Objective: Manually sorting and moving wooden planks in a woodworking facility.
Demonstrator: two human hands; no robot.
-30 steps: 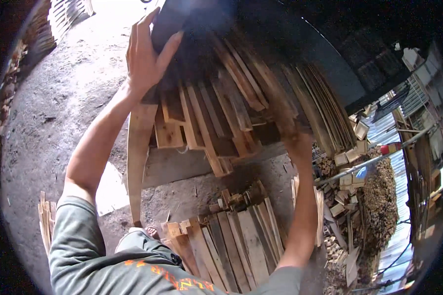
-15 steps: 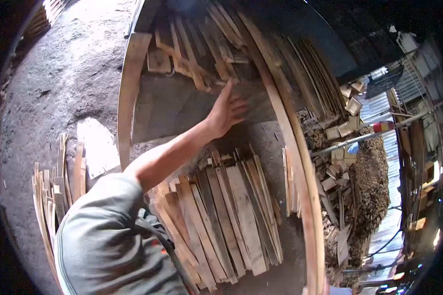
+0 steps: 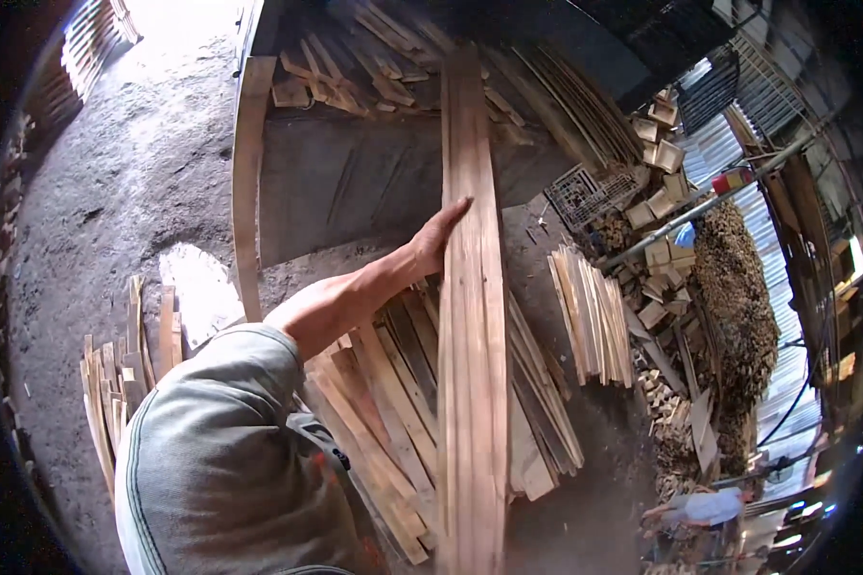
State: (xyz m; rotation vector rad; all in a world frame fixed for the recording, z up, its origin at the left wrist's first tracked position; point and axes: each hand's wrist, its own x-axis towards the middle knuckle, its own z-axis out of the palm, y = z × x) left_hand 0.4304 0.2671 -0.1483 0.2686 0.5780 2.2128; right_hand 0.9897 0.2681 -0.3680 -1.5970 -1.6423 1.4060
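Observation:
A long brown wooden board (image 3: 472, 335) runs from the lower edge of the view up to the dark work table (image 3: 307, 192). Lines run along its length, and whether it is one piece or several held together I cannot tell. My left hand (image 3: 435, 241) grips its left edge about midway up, thumb on top and fingers hidden behind it. The board's far end lies over the table, where loose wood strips (image 3: 355, 72) are heaped. Below the board, a stack of planks (image 3: 384, 402) rests on the ground, partly covered. My right hand is out of sight.
An upright plank (image 3: 246, 182) stands at the table's left side. Wood bundles (image 3: 593, 316) (image 3: 115, 374) lie right and left. To the right are a plastic crate (image 3: 575, 195), a metal pole (image 3: 681, 220) and a scrap heap (image 3: 734, 287). Another person (image 3: 705, 506) is at lower right.
The board has swung from the right to the middle. My left hand, open and empty before, is now closed on it. My right hand, at the lower edge before, has left the view.

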